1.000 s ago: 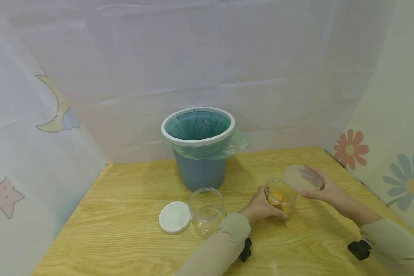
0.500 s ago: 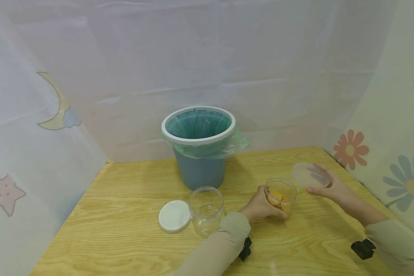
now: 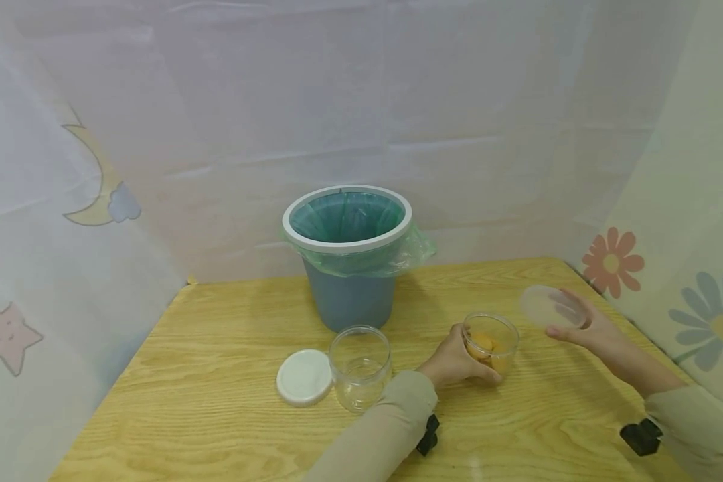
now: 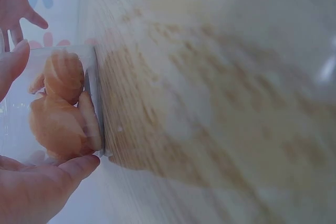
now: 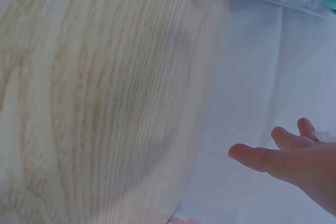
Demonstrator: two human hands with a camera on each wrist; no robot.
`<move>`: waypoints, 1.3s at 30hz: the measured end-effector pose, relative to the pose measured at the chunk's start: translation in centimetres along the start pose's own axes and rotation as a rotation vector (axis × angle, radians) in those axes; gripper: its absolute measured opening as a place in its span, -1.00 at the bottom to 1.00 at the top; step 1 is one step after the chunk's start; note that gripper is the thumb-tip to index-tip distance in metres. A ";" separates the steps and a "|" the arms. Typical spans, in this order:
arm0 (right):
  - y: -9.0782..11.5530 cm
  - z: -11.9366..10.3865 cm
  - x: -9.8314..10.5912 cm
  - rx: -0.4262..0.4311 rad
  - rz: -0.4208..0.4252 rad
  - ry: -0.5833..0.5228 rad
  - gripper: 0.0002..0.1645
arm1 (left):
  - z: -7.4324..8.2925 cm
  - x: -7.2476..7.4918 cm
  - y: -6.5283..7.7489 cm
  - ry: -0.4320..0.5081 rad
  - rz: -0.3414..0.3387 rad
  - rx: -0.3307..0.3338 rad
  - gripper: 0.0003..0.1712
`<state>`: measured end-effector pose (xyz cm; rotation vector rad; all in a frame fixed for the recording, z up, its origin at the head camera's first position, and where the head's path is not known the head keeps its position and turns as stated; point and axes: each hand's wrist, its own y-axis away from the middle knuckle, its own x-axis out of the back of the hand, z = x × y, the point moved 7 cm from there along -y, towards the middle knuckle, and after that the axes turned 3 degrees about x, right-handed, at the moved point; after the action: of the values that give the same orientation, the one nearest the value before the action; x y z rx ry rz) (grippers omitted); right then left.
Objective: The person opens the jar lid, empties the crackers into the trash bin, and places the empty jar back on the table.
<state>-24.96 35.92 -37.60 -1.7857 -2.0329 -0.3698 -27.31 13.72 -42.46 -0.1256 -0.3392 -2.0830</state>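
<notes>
My left hand grips the side of a clear round jar, which stands uncovered on the table. Inside it lie several orange-brown pieces that look like cookies or small cakes, heaped at the bottom in the left wrist view. To the right of the jar, my right hand holds a translucent round lid by its edge, tilted and raised above the table. In the right wrist view the right-hand fingers show, with only a faint edge of the lid.
A blue bin with a green liner and white rim stands at the back. Left of my left hand are a second clear jar, uncovered, and a white lid lying flat. Printed cloth walls border the wooden table.
My right hand has moved the translucent lid to the right, away from the jar. The left hand and the jar have stayed in place.
</notes>
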 end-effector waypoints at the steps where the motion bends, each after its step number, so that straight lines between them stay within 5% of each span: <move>1: 0.0 0.1 0.0 -0.005 0.001 0.000 0.13 | 0.0 0.0 0.0 0.001 0.001 0.001 0.04; 23: -0.3 3.2 0.7 -0.084 0.057 0.058 0.23 | -0.4 0.0 -0.4 0.008 0.002 -0.008 0.04; 39: -0.7 5.3 0.0 -0.111 0.019 0.059 0.25 | -0.5 0.0 -0.4 0.000 0.010 -0.004 0.04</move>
<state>-26.33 38.22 -42.17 -1.8350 -1.9886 -0.5330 -27.61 13.76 -43.00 -0.1291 -0.3344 -2.0742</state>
